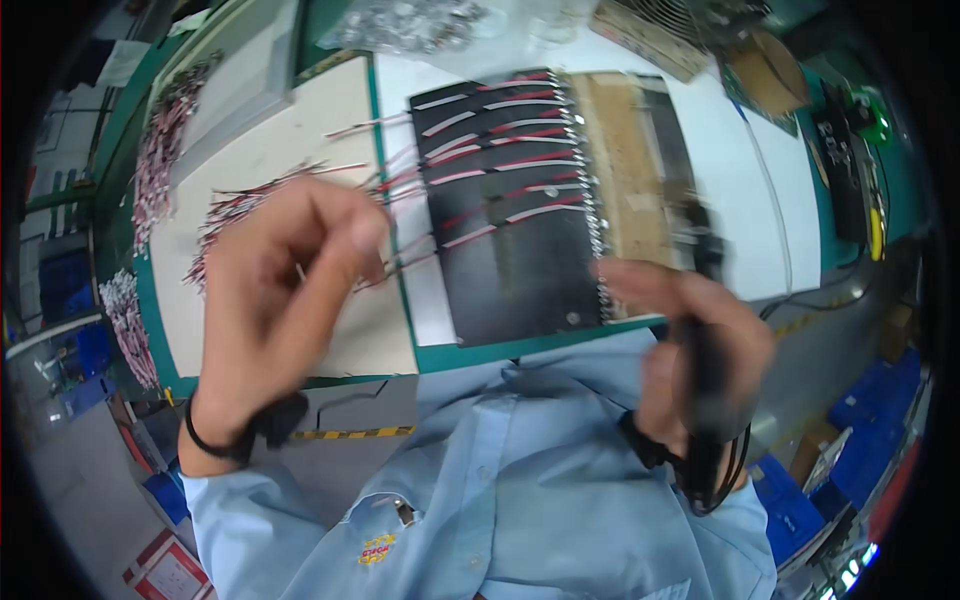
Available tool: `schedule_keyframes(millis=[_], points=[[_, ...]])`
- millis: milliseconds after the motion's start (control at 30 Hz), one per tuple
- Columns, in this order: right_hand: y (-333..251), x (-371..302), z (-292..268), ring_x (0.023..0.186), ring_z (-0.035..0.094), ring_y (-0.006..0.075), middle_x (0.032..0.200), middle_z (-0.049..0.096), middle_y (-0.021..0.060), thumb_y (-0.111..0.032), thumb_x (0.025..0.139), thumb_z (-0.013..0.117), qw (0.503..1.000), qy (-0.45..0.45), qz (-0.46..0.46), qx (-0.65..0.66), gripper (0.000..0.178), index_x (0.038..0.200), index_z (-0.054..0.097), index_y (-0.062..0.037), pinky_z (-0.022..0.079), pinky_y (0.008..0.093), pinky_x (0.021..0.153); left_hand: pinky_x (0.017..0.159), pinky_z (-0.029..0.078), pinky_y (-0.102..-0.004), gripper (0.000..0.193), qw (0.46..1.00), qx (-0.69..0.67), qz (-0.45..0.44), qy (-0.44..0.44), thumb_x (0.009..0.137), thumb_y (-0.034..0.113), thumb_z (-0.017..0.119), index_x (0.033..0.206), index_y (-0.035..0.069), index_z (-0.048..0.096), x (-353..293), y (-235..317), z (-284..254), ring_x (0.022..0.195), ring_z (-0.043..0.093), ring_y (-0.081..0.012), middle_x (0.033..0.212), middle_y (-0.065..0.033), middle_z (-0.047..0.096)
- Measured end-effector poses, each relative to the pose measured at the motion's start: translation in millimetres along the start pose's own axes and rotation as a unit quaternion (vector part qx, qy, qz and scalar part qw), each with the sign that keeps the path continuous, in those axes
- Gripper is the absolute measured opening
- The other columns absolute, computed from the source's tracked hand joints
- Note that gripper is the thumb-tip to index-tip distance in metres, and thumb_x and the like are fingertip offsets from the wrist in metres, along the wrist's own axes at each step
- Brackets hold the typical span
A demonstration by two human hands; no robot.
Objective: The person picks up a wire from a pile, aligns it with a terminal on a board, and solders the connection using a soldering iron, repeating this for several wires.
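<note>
Wire lead pinched in the left hand; a dark pen-shaped tool gripped in the right hand.

Thumb and forefinger of the left hand clench one thin red-and-white lead, whose long axis runs toward 2 o'clock from the grip, its free end reaching the black jig board where other leads lie in rows. That board sits at 1 o'clock from the left hand and 11 o'clock from the right, so the left is nearer the lead. The right fist is closed round the blurred tool, held upright. Loose lead bundles lie on the pale mat at 12 o'clock.
</note>
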State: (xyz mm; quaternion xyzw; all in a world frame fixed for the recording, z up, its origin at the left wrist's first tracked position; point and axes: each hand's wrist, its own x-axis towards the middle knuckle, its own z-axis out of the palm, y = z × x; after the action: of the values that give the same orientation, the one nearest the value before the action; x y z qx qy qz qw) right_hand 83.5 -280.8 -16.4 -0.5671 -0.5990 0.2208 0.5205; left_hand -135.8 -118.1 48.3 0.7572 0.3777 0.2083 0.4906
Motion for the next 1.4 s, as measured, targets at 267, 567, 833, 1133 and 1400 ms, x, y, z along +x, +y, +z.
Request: schedule_keyframes(millis=[267,567,833,1133,1400], points=[[-3.4,-3.0,19.8,0.084,0.07,0.0187,0.091,0.067,0.0164,0.011,0.079,0.071,0.987,-0.013,0.062,0.15,0.052,0.121,0.041,0.0018,0.057,0.0284,0.078,0.053,0.042,-0.019,0.011,0.979,-0.106,-0.1,-0.145,0.093,0.007,0.064,0.089,-0.003,0.061,-26.3,5.0,56.5,0.059,0.055,-0.0036,0.068,-0.0024,0.063],[1.0,-6.3,12.2,0.075,0.063,0.0082,0.084,0.064,0.0059,0.008,0.079,0.072,0.956,0.091,0.129,0.246,0.043,0.116,0.053,-0.0004,0.051,0.0224,0.067,0.057,0.046,-0.0197,0.01,0.98,-0.133,-0.093,-0.111,0.092,0.005,0.067,0.091,-0.003,0.061,-21.9,7.9,84.9,0.064,0.06,-0.0055,0.073,-0.0048,0.066],[4.5,-8.8,19.4,0.073,0.064,0.0087,0.084,0.065,0.0074,0.009,0.079,0.072,0.938,0.152,0.131,0.283,0.041,0.114,0.052,0.0005,0.052,0.0228,0.065,0.063,0.046,-0.0183,0.009,0.946,-0.272,-0.142,-0.109,0.093,0.002,0.063,0.097,-0.004,0.058,-18.4,7.6,89.4,0.072,0.062,-0.0067,0.081,-0.0074,0.067],[19.9,-8.0,-0.5,0.079,0.071,0.0229,0.088,0.067,0.0183,0.006,0.084,0.067,0.998,0.028,0.049,0.039,0.046,0.121,0.04,0.0009,0.056,0.0299,0.073,0.051,0.039,-0.0168,0.01,0.957,-0.174,-0.212,-0.097,0.093,0.007,0.064,0.091,-0.002,0.058,9.6,9.1,91.3,0.058,0.054,-0.0039,0.071,-0.004,0.063],[38.4,-25.2,-30.4,0.068,0.065,0.0234,0.079,0.066,0.0212,-0.042,0.096,0.053,0.977,0.109,-0.015,-0.182,0.062,0.128,0.037,0.0083,0.053,0.0318,0.067,0.043,0.037,-0.0164,0.012,0.939,-0.064,-0.299,-0.157,0.091,0.009,0.065,0.083,0.002,0.062,58.5,-3.1,85.8,0.05,0.051,-0.0029,0.064,-0.0015,0.063]])
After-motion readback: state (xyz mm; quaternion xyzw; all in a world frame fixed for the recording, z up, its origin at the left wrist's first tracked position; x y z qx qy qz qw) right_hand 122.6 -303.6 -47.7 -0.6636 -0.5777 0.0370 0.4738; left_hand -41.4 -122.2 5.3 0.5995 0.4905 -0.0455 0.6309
